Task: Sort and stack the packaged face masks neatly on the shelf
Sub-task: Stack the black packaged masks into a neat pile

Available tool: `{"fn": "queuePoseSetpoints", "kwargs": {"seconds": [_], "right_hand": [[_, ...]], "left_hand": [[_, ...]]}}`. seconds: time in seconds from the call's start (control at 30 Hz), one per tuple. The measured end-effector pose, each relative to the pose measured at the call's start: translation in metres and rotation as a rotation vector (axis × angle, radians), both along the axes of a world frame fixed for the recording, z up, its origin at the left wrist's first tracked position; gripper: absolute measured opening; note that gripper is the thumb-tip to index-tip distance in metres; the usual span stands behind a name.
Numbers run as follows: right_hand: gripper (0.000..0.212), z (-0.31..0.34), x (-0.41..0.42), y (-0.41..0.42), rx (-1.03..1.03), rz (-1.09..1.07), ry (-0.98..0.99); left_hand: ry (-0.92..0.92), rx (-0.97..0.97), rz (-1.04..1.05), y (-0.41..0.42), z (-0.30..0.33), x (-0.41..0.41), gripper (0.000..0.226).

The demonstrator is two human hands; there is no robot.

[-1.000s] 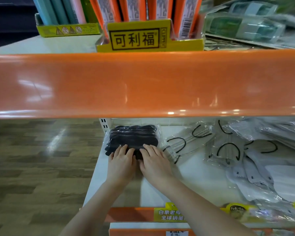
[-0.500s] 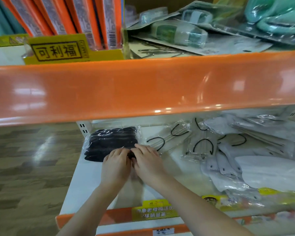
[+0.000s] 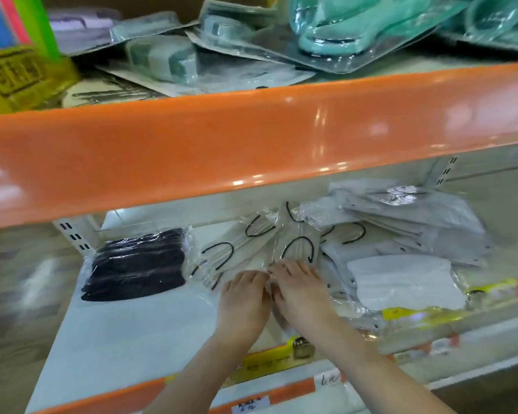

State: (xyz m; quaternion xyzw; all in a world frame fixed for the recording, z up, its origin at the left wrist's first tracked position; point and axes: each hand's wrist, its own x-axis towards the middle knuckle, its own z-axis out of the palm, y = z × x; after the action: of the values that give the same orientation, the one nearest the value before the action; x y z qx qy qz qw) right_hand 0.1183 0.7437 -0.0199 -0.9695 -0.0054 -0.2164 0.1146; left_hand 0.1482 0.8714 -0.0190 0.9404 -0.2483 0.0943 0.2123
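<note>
Both hands lay side by side, palms down, on the white shelf (image 3: 126,333). The left hand (image 3: 243,297) and right hand (image 3: 300,289) rested with fingers extended on clear-wrapped packs of white masks with black ear loops (image 3: 251,243). A sealed pack of black masks (image 3: 136,265) sat apart at the shelf's left end, untouched. To the right, a loose heap of white mask packs (image 3: 401,249) overlapped untidily. An orange shelf edge (image 3: 251,138) crossed above, carrying teal blister-packed goods (image 3: 326,25) and a blurred yellow display box (image 3: 15,76). Yellow price labels (image 3: 266,358) lined the front rail.
</note>
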Motion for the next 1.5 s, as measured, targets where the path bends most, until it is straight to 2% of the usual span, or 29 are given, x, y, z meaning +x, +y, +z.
{"fn": "queuePoseSetpoints", "kwargs": {"seconds": [0.13, 0.4, 0.5, 0.67, 0.83, 1.0, 1.03, 1.1, 1.2, 1.33, 1.43, 1.5], "right_hand": [[0.033, -0.001, -0.013, -0.029, -0.048, -0.051, 0.008], [0.065, -0.007, -0.020, -0.064, -0.054, -0.144, 0.151], [0.070, -0.008, -0.016, -0.069, -0.047, -0.130, 0.155], [0.056, -0.012, -0.014, -0.078, -0.005, -0.067, 0.070], [0.049, -0.013, -0.013, -0.085, -0.017, -0.007, 0.009], [0.014, -0.010, -0.012, -0.088, -0.074, 0.054, -0.065], [0.012, -0.008, -0.011, -0.088, -0.077, 0.056, -0.073], [0.022, -0.004, -0.010, -0.089, -0.065, 0.070, -0.070], [0.021, 0.006, -0.008, -0.091, 0.059, 0.071, -0.045], [0.009, 0.018, 0.000, -0.098, 0.448, 0.053, 0.138], [0.009, 0.029, 0.003, -0.105, 0.605, 0.102, 0.262], [0.011, 0.033, 0.003, -0.109, 0.676, 0.120, 0.307]], "left_hand": [[0.019, 0.043, -0.044, -0.029, -0.004, -0.010, 0.026], [0.045, 0.124, -0.053, -0.053, -0.004, -0.018, 0.039], [0.038, 0.165, -0.036, -0.053, -0.005, -0.011, 0.040], [0.104, 0.163, -0.041, -0.055, -0.003, -0.001, 0.030], [0.088, 0.197, -0.035, -0.058, 0.005, 0.011, 0.028], [0.035, 0.143, 0.007, -0.057, 0.007, 0.009, 0.025], [0.017, 0.109, 0.005, -0.056, 0.006, 0.007, 0.023], [-0.005, 0.026, -0.014, -0.056, 0.004, 0.004, 0.020], [-0.066, -0.062, -0.046, -0.057, 0.002, 0.000, 0.024], [-0.122, -0.225, -0.047, -0.057, 0.003, -0.003, 0.022], [-0.008, -0.310, 0.025, -0.057, 0.006, -0.007, 0.028], [0.085, -0.334, 0.064, -0.059, 0.009, -0.010, 0.020]]}}
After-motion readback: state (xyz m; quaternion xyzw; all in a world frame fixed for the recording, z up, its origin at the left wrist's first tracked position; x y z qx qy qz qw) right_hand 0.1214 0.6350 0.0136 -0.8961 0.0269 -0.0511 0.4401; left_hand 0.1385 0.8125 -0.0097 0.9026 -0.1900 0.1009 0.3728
